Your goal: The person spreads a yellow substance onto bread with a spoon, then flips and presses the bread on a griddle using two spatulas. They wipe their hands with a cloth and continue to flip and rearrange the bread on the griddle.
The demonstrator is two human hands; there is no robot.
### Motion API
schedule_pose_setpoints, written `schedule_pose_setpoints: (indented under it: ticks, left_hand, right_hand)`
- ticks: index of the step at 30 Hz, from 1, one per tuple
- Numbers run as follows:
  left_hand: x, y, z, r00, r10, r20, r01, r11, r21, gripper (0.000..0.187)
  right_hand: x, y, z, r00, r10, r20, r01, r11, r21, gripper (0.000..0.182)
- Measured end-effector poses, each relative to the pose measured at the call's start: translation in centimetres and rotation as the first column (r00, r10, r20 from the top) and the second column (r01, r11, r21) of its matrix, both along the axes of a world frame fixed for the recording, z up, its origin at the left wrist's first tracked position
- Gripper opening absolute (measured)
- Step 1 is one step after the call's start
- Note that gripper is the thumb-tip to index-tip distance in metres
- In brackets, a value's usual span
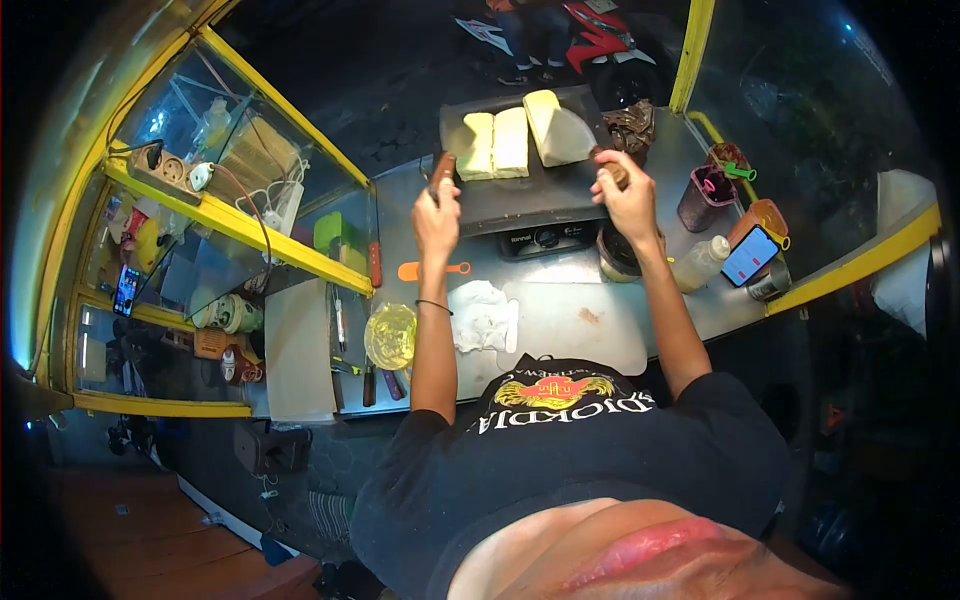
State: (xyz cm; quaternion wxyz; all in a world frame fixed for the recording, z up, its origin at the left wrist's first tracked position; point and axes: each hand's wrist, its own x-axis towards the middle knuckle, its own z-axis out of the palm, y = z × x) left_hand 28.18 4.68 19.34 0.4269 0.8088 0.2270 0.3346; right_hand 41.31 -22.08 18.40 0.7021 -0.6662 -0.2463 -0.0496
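Observation:
My left hand is closed around a brown wooden handle at the left edge of a dark flat griddle. On the opposite side, my right hand grips another brown handle near the griddle's right edge. Whatever these handles belong to cannot be made out. Two pale yellow bread slabs lie side by side on the griddle. To their right a thicker bread piece rests tilted, its pale side showing.
A stove sits under the griddle. Nearer me are a white cloth, a pale board, a yellow tub and an orange spatula. At right stand a squeeze bottle, a phone and a pink container.

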Motion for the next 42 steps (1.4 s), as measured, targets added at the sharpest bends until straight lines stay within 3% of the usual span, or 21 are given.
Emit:
schedule_pose_setpoints:
  ticks: [1,4,5,7,9,15,17,19,20,21,23,25,27,31,33,37,39,40,42]
  left_hand:
    - [-0.4,1.0,-0.2,1.0,0.019,-0.001,-0.019,1.0,0.013,0.045]
    - [-1.3,2.2,-1.0,0.995,0.086,-0.048,-0.083,0.995,0.052,0.046]
    - [-1.4,2.5,-1.7,0.99,0.095,-0.1,-0.086,0.993,0.086,0.046]
    - [-1.8,2.3,-2.4,0.974,0.102,-0.201,-0.08,0.99,0.113,0.046]
    - [-1.8,1.6,-3.5,0.97,0.085,-0.229,-0.034,0.975,0.219,0.048]
    - [-5.1,-1.8,0.3,0.961,-0.035,-0.275,0.115,0.952,0.282,0.045]
    - [-7.4,-2.6,1.8,0.945,-0.086,-0.315,0.111,0.992,0.063,0.045]
    - [-8.9,-1.6,1.9,0.955,-0.085,-0.286,0.092,0.996,0.01,0.045]
    - [-9.6,-1.0,1.9,0.962,-0.08,-0.261,0.071,0.997,-0.044,0.045]
    - [-9.6,-0.3,1.3,0.973,-0.081,-0.214,0.066,0.995,-0.079,0.047]
    - [-8.8,0.8,0.3,0.993,-0.077,-0.085,0.065,0.99,-0.128,0.046]
    - [-6.8,2.5,-1.4,0.993,-0.112,-0.042,0.101,0.972,-0.21,0.045]
    - [-4.2,3.3,-3.2,0.987,-0.125,-0.103,0.09,0.952,-0.291,0.044]
    - [-0.7,3.1,-4.7,0.988,-0.142,-0.068,0.117,0.951,-0.287,0.045]
    - [0.6,3.5,-4.5,0.989,-0.095,-0.109,0.076,0.982,-0.171,0.044]
    - [1.1,4.5,-3.7,0.992,-0.117,-0.052,0.094,0.944,-0.317,0.042]
    - [0.6,5.2,-4.2,0.972,-0.169,0.161,0.23,0.822,-0.52,0.039]
    - [0.4,5.4,-4.1,0.971,-0.168,0.168,0.232,0.826,-0.515,0.039]
    - [-0.6,5.4,-4.5,0.914,-0.101,0.392,0.342,0.713,-0.612,0.038]
  right_hand:
    - [-0.1,0.6,-0.7,0.999,0.044,-0.003,-0.044,0.998,-0.036,0.019]
    - [-0.9,2.1,-1.5,0.977,-0.069,0.2,0.143,0.911,-0.387,0.024]
    - [-1.0,2.8,-2.0,0.973,-0.085,0.212,0.17,0.889,-0.425,0.024]
    - [-1.1,4.2,-3.3,0.941,-0.061,0.334,0.212,0.874,-0.437,0.025]
    - [-1.1,5.1,-4.1,0.941,-0.039,0.337,0.2,0.867,-0.456,0.027]
    - [-2.9,3.1,-2.3,0.959,0.01,0.284,0.133,0.867,-0.48,0.029]
    - [-4.0,0.8,-1.8,0.938,0.043,0.345,0.139,0.862,-0.487,0.028]
    - [-3.5,-1.6,-1.8,0.984,0.027,0.177,0.046,0.918,-0.393,0.025]
    - [-2.7,-2.2,-2.0,0.998,0.055,-0.044,-0.063,0.98,-0.186,0.021]
    - [-1.4,-3.2,-2.0,0.972,0.115,-0.203,-0.138,0.985,-0.1,0.021]
    - [1.5,-4.4,-2.2,0.913,0.133,-0.386,-0.186,0.977,-0.104,0.023]
    - [3.3,-4.1,-2.6,0.885,0.163,-0.437,-0.221,0.972,-0.085,0.026]
    - [3.9,-2.3,-2.1,0.87,0.168,-0.463,-0.248,0.961,-0.119,0.028]
    - [5.8,2.6,-3.3,0.727,0.246,-0.641,-0.335,0.942,-0.018,0.033]
    - [6.8,4.9,-3.9,0.677,0.29,-0.676,-0.356,0.933,0.044,0.031]
    - [7.1,8.1,-2.0,0.8,0.307,-0.516,-0.385,0.922,-0.047,0.028]
    - [8.3,9.2,-2.6,0.859,0.421,-0.292,-0.446,0.895,-0.022,0.031]
    - [8.3,9.4,-2.0,0.86,0.424,-0.284,-0.447,0.894,-0.021,0.031]
    - [7.8,9.0,-1.4,0.909,0.415,-0.04,-0.417,0.906,-0.077,0.032]
